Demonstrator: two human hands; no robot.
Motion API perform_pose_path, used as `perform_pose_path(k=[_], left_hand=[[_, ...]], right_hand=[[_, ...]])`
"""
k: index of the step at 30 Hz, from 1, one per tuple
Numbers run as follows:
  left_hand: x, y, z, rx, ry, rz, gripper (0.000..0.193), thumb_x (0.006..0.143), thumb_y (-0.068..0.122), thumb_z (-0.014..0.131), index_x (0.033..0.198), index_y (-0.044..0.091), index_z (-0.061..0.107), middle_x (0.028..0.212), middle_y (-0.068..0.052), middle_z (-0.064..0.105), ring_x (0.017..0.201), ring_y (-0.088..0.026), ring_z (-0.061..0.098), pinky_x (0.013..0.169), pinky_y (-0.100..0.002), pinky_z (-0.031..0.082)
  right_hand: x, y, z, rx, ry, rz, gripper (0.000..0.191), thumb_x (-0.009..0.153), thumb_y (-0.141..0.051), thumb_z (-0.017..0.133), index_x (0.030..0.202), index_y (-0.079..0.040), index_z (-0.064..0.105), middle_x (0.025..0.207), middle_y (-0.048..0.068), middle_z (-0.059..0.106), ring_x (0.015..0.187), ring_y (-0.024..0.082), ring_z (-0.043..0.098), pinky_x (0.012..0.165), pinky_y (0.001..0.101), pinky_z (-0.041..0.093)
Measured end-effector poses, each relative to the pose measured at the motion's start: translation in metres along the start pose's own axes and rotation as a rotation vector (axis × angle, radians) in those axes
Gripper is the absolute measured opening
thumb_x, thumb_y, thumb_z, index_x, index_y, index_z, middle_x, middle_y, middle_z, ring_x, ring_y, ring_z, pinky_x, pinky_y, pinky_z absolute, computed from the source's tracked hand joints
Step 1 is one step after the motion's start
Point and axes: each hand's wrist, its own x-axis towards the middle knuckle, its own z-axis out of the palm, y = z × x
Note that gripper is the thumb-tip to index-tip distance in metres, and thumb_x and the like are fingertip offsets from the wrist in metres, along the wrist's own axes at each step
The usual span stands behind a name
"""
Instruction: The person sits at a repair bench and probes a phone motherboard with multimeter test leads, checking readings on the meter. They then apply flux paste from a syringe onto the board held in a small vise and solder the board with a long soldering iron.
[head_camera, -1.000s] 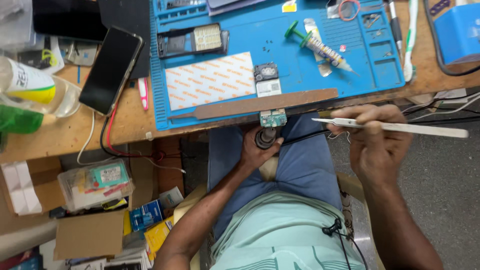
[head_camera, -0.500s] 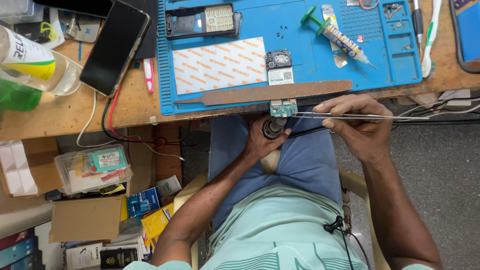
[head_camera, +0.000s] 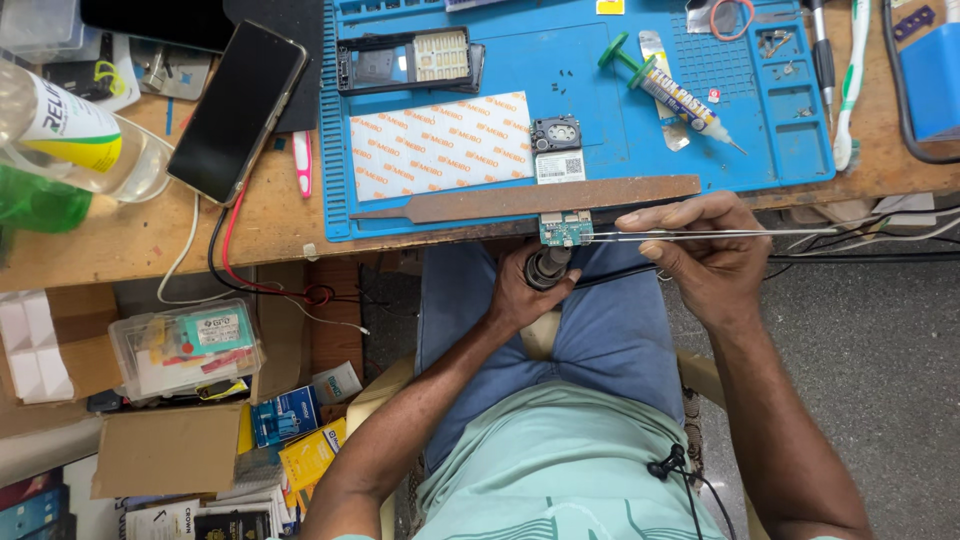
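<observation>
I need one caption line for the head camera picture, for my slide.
Left hand holds a dark cylindrical tool under a small green circuit board; right hand holds thin metal tweezers to it.

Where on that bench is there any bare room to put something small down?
Bare blue mat lies between the black phone frame and the green-capped syringe. Bare wood shows below the dark phone. The front edge, by the metal file, circuit board and both hands, is crowded.

On my counter a blue mat fills the upper middle, bearing a syringe and a metal file. A black phone lies upper left beside a bottle. Boxes crowd the lower left.
</observation>
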Motion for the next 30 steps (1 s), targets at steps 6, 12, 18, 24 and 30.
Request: perform_pose_path(k=[6,12,18,24,30], left_hand=[[-0.0004,-0.001,0.0001,0.006,0.003,-0.003,0.034,0.083,0.022,0.083,0.108,0.003,0.07,0.09,-0.008,0.076,0.085,-0.018,0.075,0.079,-0.035,0.061],[-0.0001,0.0012,0.0,-0.033,0.006,0.024,0.035,0.084,0.02,0.083,0.112,0.003,0.07,0.095,-0.007,0.075,0.09,-0.017,0.074,0.084,-0.035,0.06],[-0.0005,0.0032,-0.0009,-0.017,-0.001,0.004,0.035,0.084,0.019,0.082,0.113,0.004,0.07,0.09,-0.005,0.073,0.086,-0.017,0.073,0.083,-0.034,0.059],[-0.0014,-0.0031,0.0014,-0.025,-0.014,0.006,0.036,0.085,0.021,0.082,0.115,0.006,0.069,0.09,-0.004,0.073,0.087,-0.016,0.073,0.083,-0.034,0.06],[-0.0024,-0.0057,0.0021,-0.012,-0.003,0.031,0.036,0.085,0.021,0.083,0.115,0.006,0.069,0.092,-0.004,0.074,0.089,-0.017,0.073,0.084,-0.034,0.06]], right_hand=[[-0.0001,0.0016,-0.0011,-0.012,0.016,-0.024,0.03,0.099,0.006,0.074,0.118,-0.004,0.053,0.109,0.023,0.073,0.109,0.031,0.075,0.097,0.0419,0.066],[0.0001,0.002,-0.0035,-0.053,-0.017,-0.022,0.03,0.099,0.005,0.074,0.117,-0.004,0.052,0.108,0.023,0.072,0.11,0.03,0.075,0.097,0.0412,0.066],[0.0002,0.0023,-0.0049,-0.069,-0.038,-0.049,0.032,0.098,0.004,0.075,0.118,-0.005,0.052,0.109,0.023,0.072,0.11,0.028,0.074,0.096,0.04,0.066],[0.0015,0.0025,-0.0053,-0.076,-0.054,-0.058,0.032,0.099,0.006,0.073,0.119,-0.006,0.051,0.109,0.023,0.072,0.111,0.029,0.075,0.096,0.039,0.068],[0.0012,0.0005,-0.0037,-0.074,-0.064,-0.033,0.032,0.098,0.007,0.073,0.118,-0.006,0.051,0.108,0.024,0.072,0.111,0.029,0.074,0.094,0.038,0.067]])
